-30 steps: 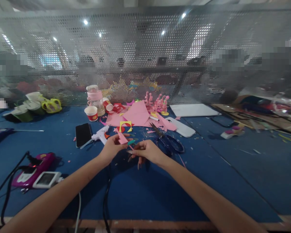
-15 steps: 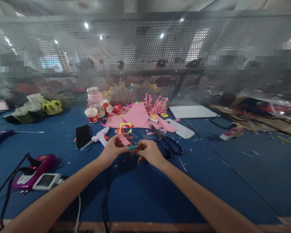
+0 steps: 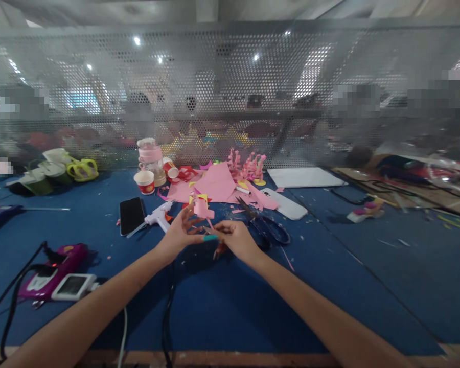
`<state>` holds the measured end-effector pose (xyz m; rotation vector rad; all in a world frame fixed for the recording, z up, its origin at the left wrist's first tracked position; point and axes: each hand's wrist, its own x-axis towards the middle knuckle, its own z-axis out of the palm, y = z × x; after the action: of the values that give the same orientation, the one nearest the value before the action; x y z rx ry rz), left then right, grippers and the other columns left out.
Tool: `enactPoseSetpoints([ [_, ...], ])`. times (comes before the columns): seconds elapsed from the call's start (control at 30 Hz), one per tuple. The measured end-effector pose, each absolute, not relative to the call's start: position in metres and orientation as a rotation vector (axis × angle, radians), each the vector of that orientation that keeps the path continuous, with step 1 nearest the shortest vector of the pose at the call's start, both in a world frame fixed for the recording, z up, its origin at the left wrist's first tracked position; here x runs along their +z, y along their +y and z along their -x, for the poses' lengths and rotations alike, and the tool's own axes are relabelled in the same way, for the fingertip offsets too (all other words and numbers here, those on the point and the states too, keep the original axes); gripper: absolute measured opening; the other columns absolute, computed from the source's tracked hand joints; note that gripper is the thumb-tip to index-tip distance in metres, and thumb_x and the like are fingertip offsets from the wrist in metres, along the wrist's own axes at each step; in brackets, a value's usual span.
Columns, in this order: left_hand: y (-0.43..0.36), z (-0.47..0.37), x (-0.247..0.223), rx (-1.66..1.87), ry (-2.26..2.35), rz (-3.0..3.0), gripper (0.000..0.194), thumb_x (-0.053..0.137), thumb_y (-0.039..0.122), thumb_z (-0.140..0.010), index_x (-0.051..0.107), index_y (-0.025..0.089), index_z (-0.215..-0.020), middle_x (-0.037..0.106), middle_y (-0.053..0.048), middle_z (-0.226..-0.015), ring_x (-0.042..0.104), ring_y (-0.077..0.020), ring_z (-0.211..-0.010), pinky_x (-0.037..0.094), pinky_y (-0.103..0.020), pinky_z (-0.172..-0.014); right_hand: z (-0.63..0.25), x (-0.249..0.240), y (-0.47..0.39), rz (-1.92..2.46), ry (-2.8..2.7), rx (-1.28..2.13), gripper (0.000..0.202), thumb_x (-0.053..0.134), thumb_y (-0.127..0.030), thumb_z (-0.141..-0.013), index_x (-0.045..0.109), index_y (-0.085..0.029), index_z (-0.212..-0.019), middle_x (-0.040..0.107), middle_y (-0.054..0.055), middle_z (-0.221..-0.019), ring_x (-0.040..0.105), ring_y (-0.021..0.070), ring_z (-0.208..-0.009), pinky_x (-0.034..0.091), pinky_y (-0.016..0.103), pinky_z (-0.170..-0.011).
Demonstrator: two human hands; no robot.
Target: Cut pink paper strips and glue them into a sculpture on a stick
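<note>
A small pink paper piece (image 3: pixel 202 208) with a thin stem stands up between my two hands, above the blue table. The fingertips of my right hand (image 3: pixel 233 239) are pinched on the stem's lower end. My left hand (image 3: pixel 180 231) is curved beside the piece with its fingers spread; its thumb, which has a teal band near the tip, reaches toward my right fingers. Whether the left fingertips touch the paper is not clear. Dark-handled scissors (image 3: pixel 267 229) lie just beyond my right hand, and a white glue gun (image 3: pixel 159 215) lies beyond my left.
Pink paper sheets (image 3: pixel 216 183) and small pink paper figures (image 3: pixel 253 166) lie at the back. A black phone (image 3: pixel 132 216), a purple power strip (image 3: pixel 63 263) and a red-white cup (image 3: pixel 144 182) are on the left. A white phone (image 3: pixel 287 204) lies right of the scissors.
The pink piece has turned more upright and its stem now shows. My left fingers have opened around it, while my right hand has barely moved.
</note>
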<state>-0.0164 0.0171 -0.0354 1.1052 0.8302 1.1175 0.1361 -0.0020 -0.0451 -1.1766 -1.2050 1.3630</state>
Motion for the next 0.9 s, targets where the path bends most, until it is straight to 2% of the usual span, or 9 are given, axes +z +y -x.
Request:
enactPoseSetpoints([
  [0.07, 0.018, 0.017, -0.037, 1.124, 0.830, -1.104, 0.077, 0.076, 0.003, -0.037, 0.047, 0.022, -0.106, 0.046, -0.009, -0.118, 0.052, -0.0254, -0.103, 0.042, -0.044, -0.088, -0.136, -0.046, -0.002, 1.159, -1.200, 1.367, 0.034, 0.074, -0.039, -0.045, 0.059, -0.014, -0.062, 0.056, -0.004, -0.043, 0.052, 0.0101, -0.031, 0.042, 0.019, -0.033],
  [0.23, 0.020, 0.019, -0.040, 1.108, 0.811, -1.135, 0.075, 0.075, 0.005, -0.042, 0.046, 0.021, -0.109, 0.055, -0.008, -0.105, 0.051, -0.0267, -0.103, 0.043, -0.045, -0.086, -0.136, -0.049, -0.001, 1.145, -1.205, 1.359, 0.036, 0.073, -0.042, -0.047, 0.061, -0.014, -0.067, 0.059, -0.002, -0.049, 0.053, 0.0104, -0.032, 0.043, 0.020, -0.035],
  [0.43, 0.017, 0.017, -0.032, 1.164, 0.855, -1.199, 0.068, 0.073, 0.006, -0.045, 0.050, 0.021, -0.107, 0.045, -0.009, -0.124, 0.045, -0.0262, -0.111, 0.040, -0.042, -0.091, -0.133, -0.049, -0.002, 1.105, -1.196, 1.408, 0.036, 0.071, -0.043, -0.051, 0.064, -0.013, -0.069, 0.066, 0.003, -0.060, 0.055, 0.0092, -0.034, 0.045, 0.020, -0.037],
  [0.57, 0.017, 0.018, -0.029, 1.158, 0.883, -1.193, 0.066, 0.072, 0.009, -0.047, 0.051, 0.022, -0.108, 0.049, -0.008, -0.120, 0.047, -0.0253, -0.109, 0.041, -0.040, -0.090, -0.131, -0.046, -0.006, 0.978, -1.208, 1.507, 0.040, 0.068, -0.047, -0.053, 0.064, -0.013, -0.074, 0.069, 0.006, -0.070, 0.057, 0.0093, -0.035, 0.048, 0.020, -0.040],
  [0.73, 0.017, 0.018, -0.033, 1.133, 0.845, -1.158, 0.064, 0.074, 0.013, -0.045, 0.053, 0.022, -0.105, 0.054, -0.008, -0.116, 0.048, -0.0269, -0.108, 0.046, -0.040, -0.084, -0.131, -0.045, -0.008, 0.959, -1.231, 1.503, 0.039, 0.067, -0.047, -0.055, 0.065, -0.013, -0.075, 0.069, 0.006, -0.071, 0.059, 0.0088, -0.037, 0.045, 0.017, -0.039],
  [0.9, 0.020, 0.021, -0.033, 1.205, 0.823, -1.204, 0.062, 0.076, 0.014, -0.045, 0.056, 0.021, -0.104, 0.052, -0.010, -0.121, 0.044, -0.0283, -0.114, 0.041, -0.040, -0.090, -0.130, -0.044, -0.008, 0.999, -1.236, 1.522, 0.041, 0.065, -0.049, -0.058, 0.065, -0.013, -0.078, 0.069, 0.009, -0.078, 0.058, 0.0086, -0.037, 0.045, 0.017, -0.038],
])
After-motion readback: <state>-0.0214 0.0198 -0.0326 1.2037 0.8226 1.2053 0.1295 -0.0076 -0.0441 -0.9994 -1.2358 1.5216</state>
